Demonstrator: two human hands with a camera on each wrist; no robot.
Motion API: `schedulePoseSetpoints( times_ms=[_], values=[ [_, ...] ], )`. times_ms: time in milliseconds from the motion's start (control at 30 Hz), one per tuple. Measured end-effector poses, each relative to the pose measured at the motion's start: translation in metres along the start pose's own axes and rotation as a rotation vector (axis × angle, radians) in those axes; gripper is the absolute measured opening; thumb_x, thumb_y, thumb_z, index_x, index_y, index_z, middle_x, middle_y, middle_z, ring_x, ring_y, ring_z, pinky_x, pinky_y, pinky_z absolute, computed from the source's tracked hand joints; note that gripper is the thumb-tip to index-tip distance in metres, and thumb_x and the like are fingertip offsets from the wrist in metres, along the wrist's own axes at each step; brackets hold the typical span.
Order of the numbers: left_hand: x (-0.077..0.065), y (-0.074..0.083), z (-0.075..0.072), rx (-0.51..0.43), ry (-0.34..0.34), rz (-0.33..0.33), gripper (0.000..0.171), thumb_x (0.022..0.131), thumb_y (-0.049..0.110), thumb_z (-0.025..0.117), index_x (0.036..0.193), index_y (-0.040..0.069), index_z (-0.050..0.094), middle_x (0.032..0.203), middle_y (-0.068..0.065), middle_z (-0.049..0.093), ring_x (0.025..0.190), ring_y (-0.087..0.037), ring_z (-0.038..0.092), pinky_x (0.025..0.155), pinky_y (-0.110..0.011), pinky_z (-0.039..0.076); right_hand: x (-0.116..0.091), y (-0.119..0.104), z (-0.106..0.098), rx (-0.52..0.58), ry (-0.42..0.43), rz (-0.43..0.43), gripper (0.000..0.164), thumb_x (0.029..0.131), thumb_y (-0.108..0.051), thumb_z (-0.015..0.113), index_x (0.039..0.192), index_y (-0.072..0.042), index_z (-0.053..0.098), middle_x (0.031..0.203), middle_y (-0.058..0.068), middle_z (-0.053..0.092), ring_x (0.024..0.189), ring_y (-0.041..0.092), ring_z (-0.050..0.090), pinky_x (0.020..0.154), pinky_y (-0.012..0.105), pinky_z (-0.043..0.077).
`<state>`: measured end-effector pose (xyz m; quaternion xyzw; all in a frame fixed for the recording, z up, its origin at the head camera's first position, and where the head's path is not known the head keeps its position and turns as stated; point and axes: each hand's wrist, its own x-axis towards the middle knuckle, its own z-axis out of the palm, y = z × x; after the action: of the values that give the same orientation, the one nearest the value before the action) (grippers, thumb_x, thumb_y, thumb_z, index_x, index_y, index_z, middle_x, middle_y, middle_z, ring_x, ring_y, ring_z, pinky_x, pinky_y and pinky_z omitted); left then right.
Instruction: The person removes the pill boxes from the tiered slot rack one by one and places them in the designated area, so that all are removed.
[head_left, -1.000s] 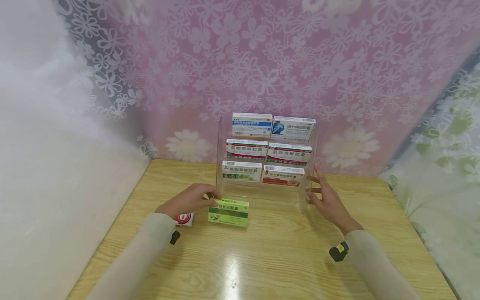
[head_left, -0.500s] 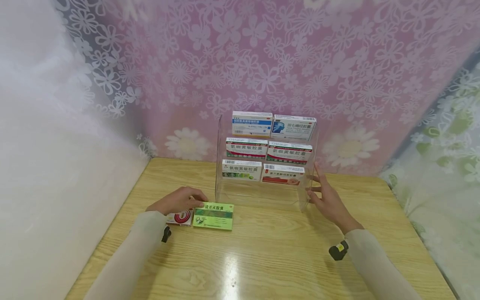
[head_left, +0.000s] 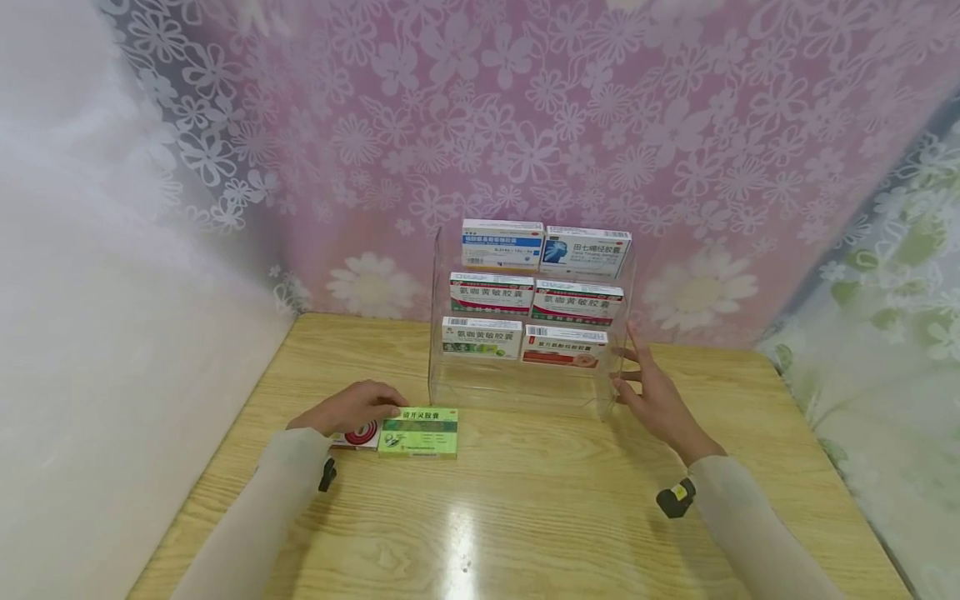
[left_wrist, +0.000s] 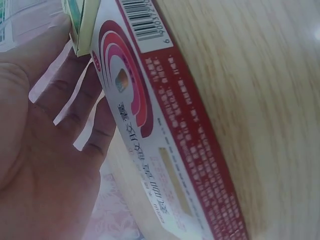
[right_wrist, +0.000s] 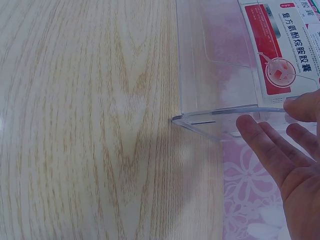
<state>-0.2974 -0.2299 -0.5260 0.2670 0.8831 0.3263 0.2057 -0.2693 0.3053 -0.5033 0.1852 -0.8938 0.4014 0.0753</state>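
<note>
In the head view my left hand pinches the upper left corner of a green medicine box, which is low at the table. The left wrist view shows the thumb against this green box, with the fingers behind. Next to it lies a white and red medicine box, partly covered by the left hand in the head view. My right hand touches the right side of a clear display stand. In the right wrist view its fingers are extended along the side panel, the thumb near the front edge.
The stand holds several medicine boxes in three rows of two, such as a blue and white box and a red and white box. It stands on a wooden table before a flowered pink backdrop.
My left hand has moved left with the green box, away from the stand's front and beside the white and red box. The right hand stays at the stand's side.
</note>
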Motion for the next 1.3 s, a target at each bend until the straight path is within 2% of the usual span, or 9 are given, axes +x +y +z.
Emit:
schedulePoseSetpoints(
  times_ms=[167,300,367,600,833,1033,1200,1300],
  values=[
    [0.000,-0.004,0.001,-0.024,0.028,-0.010,0.032,0.115,0.022,0.059,0.141,0.009,0.071,0.139,-0.012,0.071,0.122,-0.027,0.071,0.106,-0.051,0.060,0.001,0.000,0.001,-0.007,0.000,-0.001,0.101,0.107,0.007,0.061,0.177,-0.024,-0.005,0.161,0.037,0.043,0.120,0.060,0.069,0.076,0.037,0.069],
    [0.000,0.001,-0.004,-0.034,0.108,-0.037,0.037,0.115,0.031,0.060,0.145,0.013,0.068,0.137,-0.005,0.071,0.117,-0.020,0.069,0.099,-0.045,0.062,0.000,-0.001,0.001,-0.002,-0.003,-0.003,0.099,0.107,0.007,0.060,0.177,-0.020,-0.005,0.160,0.038,0.043,0.120,0.060,0.068,0.077,0.036,0.069],
    [0.002,0.011,-0.010,-0.032,0.160,-0.022,0.037,0.114,0.033,0.062,0.145,0.015,0.069,0.135,-0.004,0.072,0.115,-0.019,0.068,0.098,-0.045,0.061,0.000,0.000,0.001,-0.004,-0.001,0.004,0.099,0.107,0.007,0.059,0.177,-0.022,-0.005,0.161,0.037,0.043,0.120,0.060,0.068,0.077,0.036,0.069],
    [0.013,0.068,-0.039,0.074,0.321,0.097,0.030,0.110,0.026,0.069,0.137,0.014,0.073,0.136,-0.010,0.074,0.119,-0.026,0.069,0.105,-0.052,0.059,0.001,0.002,0.001,-0.005,-0.004,0.017,0.102,0.107,0.006,0.060,0.177,-0.028,-0.007,0.162,0.035,0.043,0.121,0.059,0.069,0.078,0.039,0.069],
    [0.031,0.106,-0.045,0.197,0.430,0.169,0.031,0.107,0.016,0.072,0.138,0.010,0.072,0.144,-0.010,0.067,0.126,-0.032,0.066,0.105,-0.050,0.060,0.001,0.001,0.002,0.005,-0.011,0.022,0.103,0.107,0.007,0.059,0.177,-0.028,-0.008,0.162,0.036,0.042,0.122,0.059,0.068,0.079,0.041,0.069],
    [0.048,0.128,-0.047,0.234,0.440,0.182,0.035,0.108,0.016,0.071,0.143,0.012,0.070,0.138,-0.010,0.069,0.120,-0.028,0.066,0.105,-0.050,0.059,0.000,0.001,0.001,-0.005,-0.013,0.027,0.101,0.107,0.007,0.059,0.177,-0.025,-0.007,0.163,0.035,0.042,0.122,0.059,0.068,0.079,0.040,0.069],
    [0.060,0.143,-0.049,0.269,0.394,0.169,0.034,0.109,0.016,0.070,0.142,0.012,0.070,0.149,-0.008,0.066,0.141,-0.032,0.059,0.120,-0.053,0.050,0.000,0.000,0.001,-0.016,-0.015,0.039,0.103,0.107,0.007,0.060,0.177,-0.028,-0.008,0.163,0.035,0.042,0.122,0.058,0.068,0.080,0.040,0.069],
    [0.066,0.150,-0.048,0.303,0.369,0.172,0.033,0.109,0.015,0.070,0.142,0.013,0.070,0.149,-0.006,0.066,0.143,-0.031,0.058,0.123,-0.051,0.048,0.000,0.000,0.001,-0.009,-0.018,0.044,0.104,0.107,0.007,0.060,0.176,-0.030,-0.009,0.164,0.035,0.041,0.123,0.058,0.068,0.080,0.040,0.069]
  ],
)
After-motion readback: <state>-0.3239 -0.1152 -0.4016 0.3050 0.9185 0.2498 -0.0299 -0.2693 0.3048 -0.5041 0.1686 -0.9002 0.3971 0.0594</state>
